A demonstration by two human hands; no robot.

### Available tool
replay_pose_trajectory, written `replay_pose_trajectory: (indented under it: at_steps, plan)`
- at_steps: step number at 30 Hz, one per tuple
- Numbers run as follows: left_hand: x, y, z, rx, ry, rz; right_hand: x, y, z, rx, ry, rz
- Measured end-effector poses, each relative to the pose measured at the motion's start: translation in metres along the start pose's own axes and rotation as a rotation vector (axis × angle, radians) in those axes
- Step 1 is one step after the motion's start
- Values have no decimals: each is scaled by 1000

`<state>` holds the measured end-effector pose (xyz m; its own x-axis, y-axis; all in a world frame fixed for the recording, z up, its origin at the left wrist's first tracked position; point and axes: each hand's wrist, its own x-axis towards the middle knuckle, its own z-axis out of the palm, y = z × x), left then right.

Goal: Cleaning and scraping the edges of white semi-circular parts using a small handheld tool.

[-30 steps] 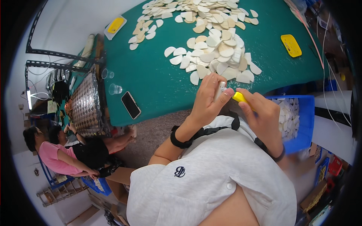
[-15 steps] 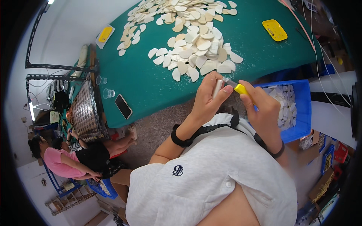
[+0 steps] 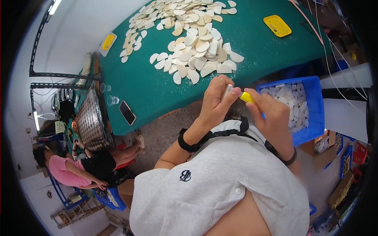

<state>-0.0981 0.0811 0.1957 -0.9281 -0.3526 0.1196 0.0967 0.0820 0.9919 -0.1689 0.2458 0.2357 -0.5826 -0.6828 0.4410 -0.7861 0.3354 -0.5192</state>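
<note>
Out in front of my body, near the table's edge, my left hand (image 3: 215,98) pinches a small white half-round piece (image 3: 227,93), seen nearly edge-on. The fingers of my right hand (image 3: 275,118) are closed around a yellow-handled knife (image 3: 247,97), its tip end pointing at the white piece. My left thumb hides most of the blade, so I cannot tell whether it touches the piece. Beyond my hands, a heap of white and cream half-round pieces (image 3: 202,49) lies on the green-covered table (image 3: 252,59).
At my right stands a blue bin (image 3: 315,114) holding many similar pieces. The table carries a yellow tray (image 3: 277,25), a smaller yellow tray (image 3: 107,42), a phone (image 3: 127,112) and clear cups (image 3: 112,100). A person in pink (image 3: 65,173) sits at the left.
The knife has come closer to the left hand, and its blade, visible before, is now mostly hidden behind the thumb. The view has shifted slightly; the left hand still holds the white piece.
</note>
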Motion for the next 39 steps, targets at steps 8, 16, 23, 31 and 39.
replay_pose_trajectory:
  at_steps: [8,16,23,31,39]
  plan:
    - [-5,0,15,27,47,75,-12,7,1,17,113,101]
    - [-10,5,23,69,63,98,-19,8,-12,69,-3,6]
    - [-15,0,31,140,85,80,-26,8,-12,6,46,13]
    - [-8,18,37,-670,-94,-323,-35,26,-15,471,108,387]
    - [-8,-2,44,-407,-197,-508,-42,30,-4,796,-65,449]
